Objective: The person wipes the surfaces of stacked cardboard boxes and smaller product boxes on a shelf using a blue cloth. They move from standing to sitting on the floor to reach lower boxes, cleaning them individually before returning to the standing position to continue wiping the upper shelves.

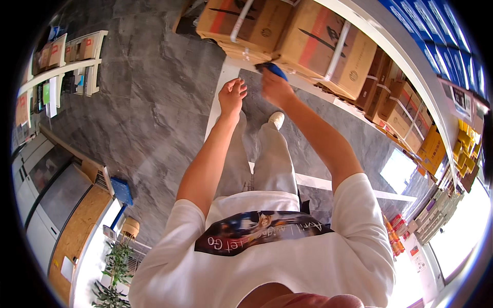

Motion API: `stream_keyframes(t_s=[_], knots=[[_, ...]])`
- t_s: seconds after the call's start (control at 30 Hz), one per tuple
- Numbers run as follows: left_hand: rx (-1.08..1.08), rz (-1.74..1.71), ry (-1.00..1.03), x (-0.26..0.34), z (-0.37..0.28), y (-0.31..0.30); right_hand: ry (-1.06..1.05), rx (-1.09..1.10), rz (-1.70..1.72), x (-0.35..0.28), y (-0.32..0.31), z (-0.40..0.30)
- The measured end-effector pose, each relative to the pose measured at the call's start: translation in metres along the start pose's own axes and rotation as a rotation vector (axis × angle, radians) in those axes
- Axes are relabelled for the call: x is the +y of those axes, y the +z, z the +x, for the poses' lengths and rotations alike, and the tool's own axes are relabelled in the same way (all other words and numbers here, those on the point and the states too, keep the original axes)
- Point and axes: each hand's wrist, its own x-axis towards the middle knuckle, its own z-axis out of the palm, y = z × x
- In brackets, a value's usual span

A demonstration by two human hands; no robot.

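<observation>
My right hand [276, 89] grips a small blue-and-black hand tool [278, 71], partly hidden by the fingers, so its exact kind is unclear. Its dark end points left, close to the lower edges of two strapped cardboard boxes. One is the left cardboard box [246, 25]; beside it stands the right cardboard box [327, 46], and white straps run over both. Left of the tool, my left hand [232, 94] is raised above the floor. Its fingers are loosely curled and somewhat apart, with no object visible in them.
More strapped cartons [404, 111] line the right side beneath a curved-looking white shelf edge [408, 57]. Grey marble-patterned floor tiles [161, 115] spread to the left. Farther off are a white shelf unit [77, 61], a wood-topped counter [79, 219] and a potted plant [117, 261].
</observation>
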Motion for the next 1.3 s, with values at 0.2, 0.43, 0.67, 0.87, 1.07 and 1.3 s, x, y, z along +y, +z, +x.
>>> stream_keyframes(t_s=[0.2,0.43,0.67,0.87,1.07,1.3], knots=[[-0.013,-0.026,0.038,-0.032,-0.032,0.037,-0.088,0.035,0.002,0.051,0.013,-0.058],[0.060,-0.048,0.009,-0.065,-0.068,0.043,0.027,-0.356,0.048,0.054,0.062,-0.188],[0.073,-0.034,-0.016,-0.095,-0.079,0.032,0.046,0.099,0.071,0.024,0.030,-0.138],[0.073,0.010,-0.071,-0.120,-0.069,0.005,0.019,0.214,0.051,0.019,0.021,-0.049],[0.011,0.045,-0.097,-0.140,-0.036,-0.019,0.045,0.114,-0.021,0.043,0.119,-0.119],[-0.108,0.074,0.007,-0.155,0.034,-0.027,0.432,0.029,0.196,0.006,0.085,-0.174]])
